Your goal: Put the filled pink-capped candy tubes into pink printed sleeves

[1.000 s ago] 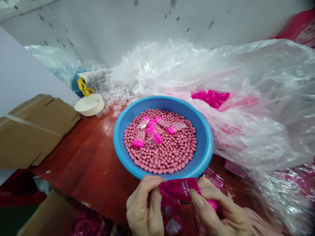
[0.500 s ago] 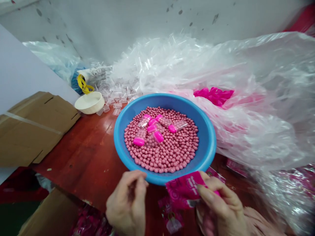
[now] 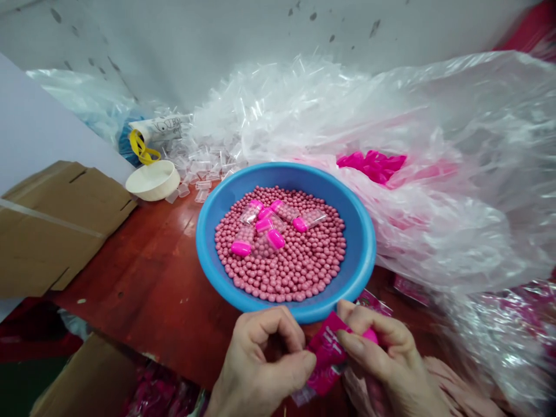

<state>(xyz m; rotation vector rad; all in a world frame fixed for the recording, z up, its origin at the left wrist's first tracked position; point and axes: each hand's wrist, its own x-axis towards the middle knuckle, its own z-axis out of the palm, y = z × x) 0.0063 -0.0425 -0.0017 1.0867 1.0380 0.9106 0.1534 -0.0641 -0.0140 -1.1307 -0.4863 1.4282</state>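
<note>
Packet [image 3: 326, 348] in pinch of right grip [image 3: 386, 362], left grip [image 3: 264, 365] at its edge, hold unclear

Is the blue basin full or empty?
Neither: the blue basin is partly full. Pink beads fill only its lower part, with pink-capped clear tubes on top.

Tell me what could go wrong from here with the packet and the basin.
The right hand grips the magenta packet along with a pink piece, so either might slip while handled together. The left hand appears close to the near rim of the blue basin; a bump could jolt out some of the loose beads.
</note>
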